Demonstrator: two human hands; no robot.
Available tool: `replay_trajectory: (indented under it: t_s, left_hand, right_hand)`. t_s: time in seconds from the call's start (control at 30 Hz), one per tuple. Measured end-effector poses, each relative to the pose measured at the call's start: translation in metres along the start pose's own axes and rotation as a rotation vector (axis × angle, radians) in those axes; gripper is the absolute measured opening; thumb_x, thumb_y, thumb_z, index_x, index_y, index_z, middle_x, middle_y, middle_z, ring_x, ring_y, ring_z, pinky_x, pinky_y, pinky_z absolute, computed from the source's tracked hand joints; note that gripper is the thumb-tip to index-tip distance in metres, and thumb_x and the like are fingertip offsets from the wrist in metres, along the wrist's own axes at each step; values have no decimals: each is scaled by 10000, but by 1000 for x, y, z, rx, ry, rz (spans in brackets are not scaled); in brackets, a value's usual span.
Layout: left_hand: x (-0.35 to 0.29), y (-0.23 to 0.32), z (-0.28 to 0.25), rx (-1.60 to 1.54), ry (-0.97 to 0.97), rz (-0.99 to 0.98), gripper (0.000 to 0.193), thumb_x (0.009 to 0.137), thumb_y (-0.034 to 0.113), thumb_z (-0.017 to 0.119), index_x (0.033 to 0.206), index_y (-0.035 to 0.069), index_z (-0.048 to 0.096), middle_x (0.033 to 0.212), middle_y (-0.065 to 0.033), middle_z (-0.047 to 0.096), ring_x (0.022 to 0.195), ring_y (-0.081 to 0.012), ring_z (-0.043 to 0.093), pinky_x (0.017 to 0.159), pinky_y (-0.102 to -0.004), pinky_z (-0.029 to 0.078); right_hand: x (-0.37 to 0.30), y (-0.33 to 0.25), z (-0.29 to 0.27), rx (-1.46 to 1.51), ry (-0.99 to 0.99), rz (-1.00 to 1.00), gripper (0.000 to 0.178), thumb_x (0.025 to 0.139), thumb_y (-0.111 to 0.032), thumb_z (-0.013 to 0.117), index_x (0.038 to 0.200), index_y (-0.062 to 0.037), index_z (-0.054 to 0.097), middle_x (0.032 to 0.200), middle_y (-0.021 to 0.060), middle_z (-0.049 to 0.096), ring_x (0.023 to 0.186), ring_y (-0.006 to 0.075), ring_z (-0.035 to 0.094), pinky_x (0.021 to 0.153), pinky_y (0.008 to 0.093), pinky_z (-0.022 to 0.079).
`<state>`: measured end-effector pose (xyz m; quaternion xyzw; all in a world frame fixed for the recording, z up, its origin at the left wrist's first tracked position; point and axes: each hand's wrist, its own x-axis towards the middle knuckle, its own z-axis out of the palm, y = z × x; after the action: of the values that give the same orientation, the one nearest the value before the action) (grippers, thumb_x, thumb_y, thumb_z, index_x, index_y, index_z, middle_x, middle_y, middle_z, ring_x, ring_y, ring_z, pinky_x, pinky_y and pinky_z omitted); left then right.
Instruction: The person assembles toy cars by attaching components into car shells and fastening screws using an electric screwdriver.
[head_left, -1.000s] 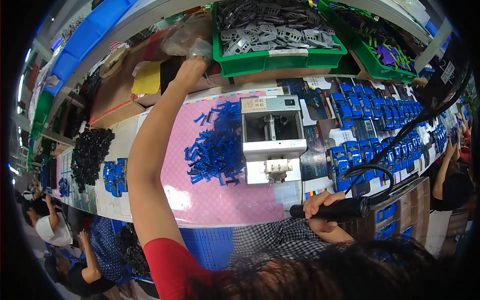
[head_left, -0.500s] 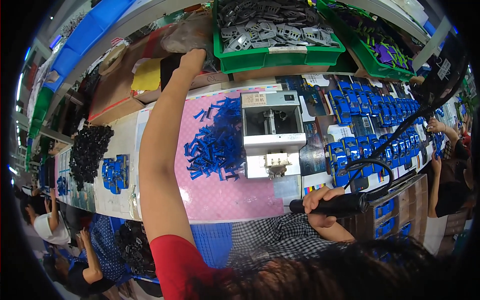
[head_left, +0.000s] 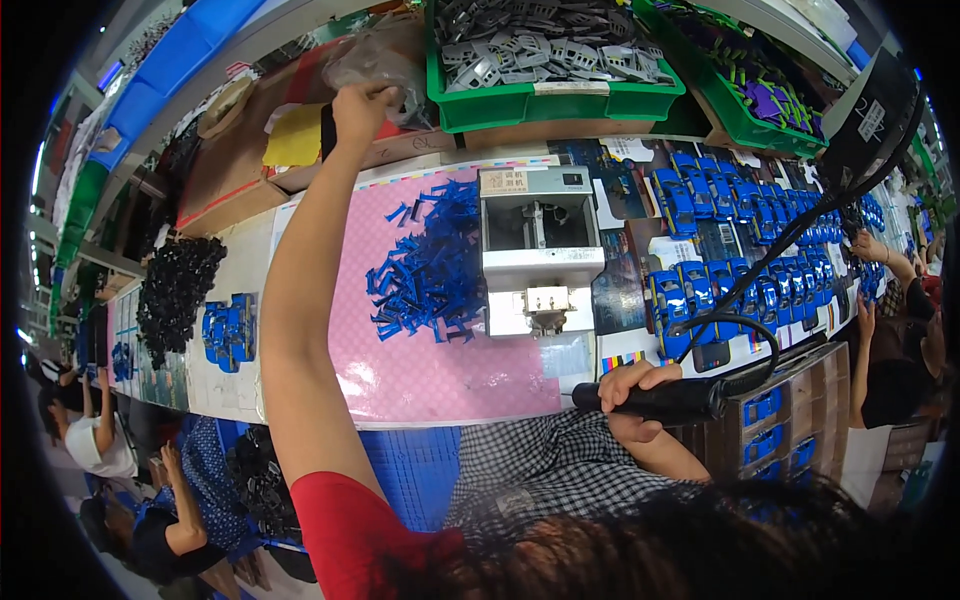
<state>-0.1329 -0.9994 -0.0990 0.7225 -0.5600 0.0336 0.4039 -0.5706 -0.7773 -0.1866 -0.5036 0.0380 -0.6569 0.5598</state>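
My left hand [head_left: 360, 112] is raised at the far side of the bench, in front of a clear plastic bag [head_left: 378, 68] in an open cardboard box. Its fingers are curled together, and whatever may be between them is too small to make out. My right hand [head_left: 632, 396] wraps round a black electric screwdriver [head_left: 672, 400] near the bench's front edge, its bit pointing left. Between my hands stands a grey metal feeder machine [head_left: 542, 262]. Left of the machine, a heap of small blue plastic parts [head_left: 425, 270] lies on a pink mat [head_left: 440, 385].
Green bins of grey parts [head_left: 560, 104] and purple-green parts [head_left: 770, 115] stand at the back. Rows of blue toy car bodies [head_left: 715, 290] fill the right side. Black parts [head_left: 180, 295] and blue bodies [head_left: 230, 332] lie left. A cable [head_left: 775, 260] loops near the screwdriver.
My left hand has drawn back from the plastic bag, slightly leftward, and its fingers now show. The right hand keeps its hold on the screwdriver. The whole view has shifted slightly.
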Motion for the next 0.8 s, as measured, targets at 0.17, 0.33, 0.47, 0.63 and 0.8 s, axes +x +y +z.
replay_trajectory:
  t_s: [0.17,0.33,0.47,0.63,0.8]
  left_hand:
    - [-40,22,-29,-367,4,-97,202,811,160,663,937,5,694,619,-36,615,481,-72,514,468,-221,406]
    - [-159,92,-58,-505,-238,-220,166,831,129,637,916,-4,688,650,-13,603,490,-47,483,450,-196,401]
    - [-287,105,-43,-499,-383,-216,126,805,107,654,867,0,679,716,-53,642,523,-103,537,473,-225,419]
    - [-348,105,-23,-194,-270,132,117,773,100,655,881,55,645,780,-82,612,670,-237,599,547,-314,474]
    - [-350,112,-23,75,-311,213,193,735,104,677,922,66,642,812,-76,586,725,-240,597,577,-354,479]
  right_hand:
    - [0,-4,3,-153,72,74,638,740,-617,621,957,-107,307,712,51,474,514,127,501,512,255,479]
    - [6,-11,4,-140,118,127,627,745,-607,629,962,-107,319,711,49,474,524,132,508,513,262,477]
    - [3,-7,3,-102,90,111,615,752,-586,640,972,-102,331,720,54,486,535,137,519,519,266,469]
    - [0,-16,-1,-164,-2,-24,599,768,-566,636,978,-95,332,723,57,491,536,141,526,528,272,473]
    - [-5,-44,-7,-269,95,-57,600,785,-606,581,978,-97,328,712,49,475,517,131,498,494,244,448]
